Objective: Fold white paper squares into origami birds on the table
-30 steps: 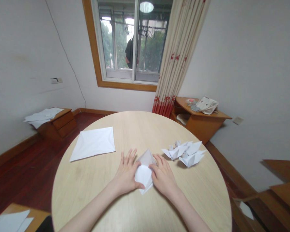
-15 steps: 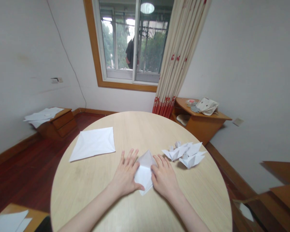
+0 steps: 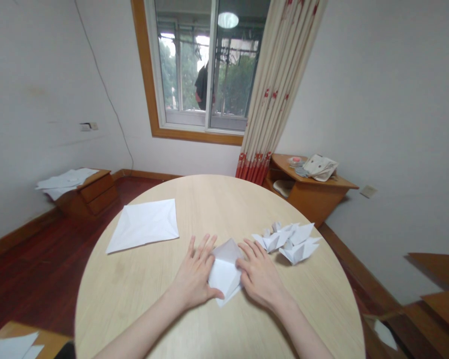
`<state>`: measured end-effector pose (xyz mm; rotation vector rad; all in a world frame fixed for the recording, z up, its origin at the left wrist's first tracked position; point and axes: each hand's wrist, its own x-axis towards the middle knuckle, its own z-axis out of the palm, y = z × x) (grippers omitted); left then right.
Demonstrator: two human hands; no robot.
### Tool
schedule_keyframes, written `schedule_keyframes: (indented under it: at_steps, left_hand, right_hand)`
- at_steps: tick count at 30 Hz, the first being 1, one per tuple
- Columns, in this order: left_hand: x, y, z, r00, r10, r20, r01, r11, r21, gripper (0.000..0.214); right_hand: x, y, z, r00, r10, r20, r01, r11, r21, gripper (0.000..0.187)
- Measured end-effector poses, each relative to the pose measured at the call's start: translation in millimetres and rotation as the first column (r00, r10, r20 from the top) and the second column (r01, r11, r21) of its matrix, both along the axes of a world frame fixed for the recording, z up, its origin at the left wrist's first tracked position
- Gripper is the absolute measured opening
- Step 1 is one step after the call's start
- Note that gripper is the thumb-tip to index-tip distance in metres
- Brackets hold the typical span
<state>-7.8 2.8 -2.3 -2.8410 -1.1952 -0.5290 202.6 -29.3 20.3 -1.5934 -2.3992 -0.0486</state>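
Observation:
A partly folded sheet of white paper point(image 3: 225, 269) lies before me on the round table, its pointed top away from me and a flap along its lower right side. My left hand point(image 3: 197, 269) lies spread on its left side, fingers apart and thumb pressing near the bottom corner. On the other side, my right hand point(image 3: 259, 271) has its thumb and index finger closed at the paper's right edge, while the other fingers reach forward over the tabletop. The exact grip of the right fingertips is partly hidden.
Several folded white paper pieces point(image 3: 290, 240) sit in a cluster right of my right hand. Toward the left of the round table point(image 3: 134, 289) lies a flat stack of white paper point(image 3: 144, 224). A corner cabinet point(image 3: 310, 192) stands behind the table.
The right flap at the paper's lower edge stands out farther to the right, and my right hand has shifted slightly right. My left hand stays in place.

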Motion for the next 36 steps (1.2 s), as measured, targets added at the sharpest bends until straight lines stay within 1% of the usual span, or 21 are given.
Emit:
schedule_keyframes:
  at_steps: [3,7,10,13,16,20,22,26,30,33,36]
  left_hand:
    - [-1.9,3.1,-0.3,1.000,0.001,0.013,-0.001,0.999,-0.032,0.076]
    - [-4.8,8.7,-2.6,1.000,0.021,0.021,-0.018,0.995,-0.097,0.086]
    - [-6.2,11.8,-5.9,0.999,0.009,0.050,-0.003,0.993,-0.122,0.086]
    - [-8.4,13.9,-7.4,0.996,-0.024,0.086,0.035,0.991,-0.128,0.082]
    - [-11.7,14.3,-5.2,0.994,-0.060,0.094,0.073,0.987,-0.142,0.075]
    - [-15.1,11.8,-0.6,0.992,-0.092,0.082,0.104,0.982,-0.160,0.054]
    - [-15.8,10.1,0.5,0.992,-0.100,0.083,0.112,0.982,-0.151,0.045]
    - [-15.7,8.6,-0.4,0.990,-0.110,0.088,0.120,0.986,-0.117,0.035]
    - [-15.4,10.3,-3.4,0.993,-0.093,0.072,0.096,0.994,-0.043,0.023]
    - [-15.6,12.9,-7.2,0.993,-0.089,0.077,0.088,0.996,0.017,0.019]
    - [-15.6,15.0,-11.1,0.992,-0.098,0.082,0.095,0.994,0.046,0.014]
  right_hand:
    - [3.8,1.7,-1.7,0.999,0.030,-0.013,-0.030,1.000,0.002,0.027]
    - [4.5,3.0,-4.3,0.999,0.044,-0.025,-0.044,0.999,0.016,0.029]
    - [4.4,3.4,-5.4,0.997,0.065,-0.045,-0.064,0.997,0.042,0.029]
    - [5.6,3.3,-5.9,0.992,0.104,-0.074,-0.098,0.992,0.076,0.030]
    - [7.5,2.4,-5.5,0.984,0.142,-0.111,-0.129,0.985,0.115,0.034]
    - [8.7,0.7,-3.2,0.976,0.174,-0.130,-0.155,0.977,0.145,0.037]
    - [8.7,-0.1,-1.7,0.975,0.177,-0.132,-0.158,0.977,0.142,0.036]
    - [8.7,-1.3,0.5,0.975,0.173,-0.140,-0.152,0.977,0.152,0.034]
    - [9.4,-1.9,1.0,0.976,0.176,-0.130,-0.149,0.970,0.191,0.033]
    - [10.8,-1.2,-0.3,0.978,0.172,-0.114,-0.147,0.969,0.200,0.028]
    - [13.2,1.0,-3.5,0.979,0.174,-0.107,-0.147,0.965,0.218,0.021]
